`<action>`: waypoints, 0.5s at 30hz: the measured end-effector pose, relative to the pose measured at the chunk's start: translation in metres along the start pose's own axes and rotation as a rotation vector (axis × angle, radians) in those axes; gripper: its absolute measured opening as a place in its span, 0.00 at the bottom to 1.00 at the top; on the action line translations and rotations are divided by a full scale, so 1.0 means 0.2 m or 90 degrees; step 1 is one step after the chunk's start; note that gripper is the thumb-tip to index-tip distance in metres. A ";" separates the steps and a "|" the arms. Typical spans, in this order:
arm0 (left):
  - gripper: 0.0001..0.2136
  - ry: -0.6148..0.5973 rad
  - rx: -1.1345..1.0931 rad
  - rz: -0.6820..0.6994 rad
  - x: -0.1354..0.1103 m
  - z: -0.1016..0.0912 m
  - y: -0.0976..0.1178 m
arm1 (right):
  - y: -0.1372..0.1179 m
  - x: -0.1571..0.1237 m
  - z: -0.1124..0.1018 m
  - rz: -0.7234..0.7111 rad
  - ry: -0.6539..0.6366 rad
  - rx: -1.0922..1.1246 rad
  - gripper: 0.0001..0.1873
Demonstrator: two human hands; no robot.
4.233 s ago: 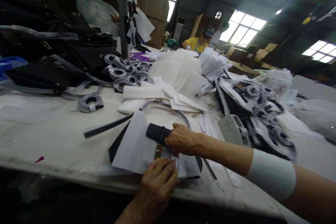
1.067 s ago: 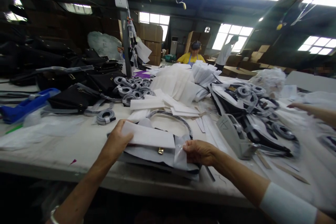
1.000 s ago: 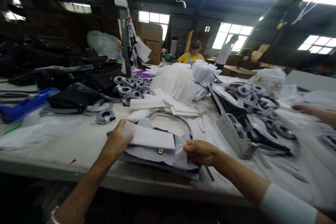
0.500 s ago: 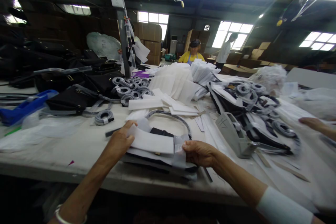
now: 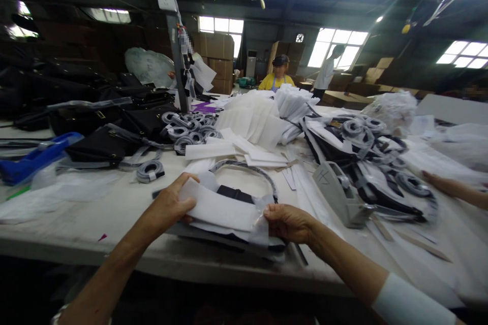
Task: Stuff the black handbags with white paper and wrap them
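Note:
A black handbag (image 5: 234,194) lies flat at the table's near edge, mostly covered by white foam sheets. My left hand (image 5: 170,206) is closed on the left end of a white foam strip (image 5: 219,210) lying across the bag. My right hand (image 5: 286,222) pinches the strip's right end together with a bit of clear film. The bag's wrapped handle (image 5: 247,168) arches behind the strip. The bag's clasp is hidden under the foam.
A grey tape dispenser (image 5: 337,194) stands right of the bag. Piles of white foam sheets (image 5: 253,119), coiled grey straps (image 5: 150,170) and black bags (image 5: 102,144) crowd the table. Another person's hand (image 5: 444,185) reaches in from the right. A person in yellow (image 5: 277,77) sits far back.
Earlier my hands pressed the bag's clasp flap; since then they laid the foam strip across the bag. In the last second the strip has tilted and the clasp has gone out of sight.

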State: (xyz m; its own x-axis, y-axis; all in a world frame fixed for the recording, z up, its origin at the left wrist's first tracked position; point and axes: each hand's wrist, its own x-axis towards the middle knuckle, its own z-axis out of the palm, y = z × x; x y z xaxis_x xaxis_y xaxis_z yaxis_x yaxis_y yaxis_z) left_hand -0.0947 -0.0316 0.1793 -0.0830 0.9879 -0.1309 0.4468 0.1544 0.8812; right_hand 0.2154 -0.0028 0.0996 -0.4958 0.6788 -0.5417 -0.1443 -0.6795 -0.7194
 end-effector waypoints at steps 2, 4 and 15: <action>0.21 0.014 0.033 -0.007 0.00 0.00 0.01 | 0.00 0.00 0.00 -0.004 -0.001 0.004 0.17; 0.20 0.020 0.127 0.002 0.00 -0.01 0.03 | 0.00 -0.01 0.01 -0.010 -0.006 0.009 0.18; 0.19 -0.009 0.418 0.068 0.00 -0.04 0.13 | 0.01 -0.01 -0.01 -0.018 -0.038 0.048 0.20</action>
State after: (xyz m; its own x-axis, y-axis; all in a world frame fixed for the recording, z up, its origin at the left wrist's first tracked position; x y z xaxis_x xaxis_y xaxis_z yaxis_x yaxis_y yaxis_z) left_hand -0.0903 -0.0268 0.2052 0.0022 0.9977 -0.0677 0.9020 0.0273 0.4308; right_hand 0.2168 -0.0056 0.0981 -0.5398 0.6820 -0.4935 -0.2222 -0.6809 -0.6979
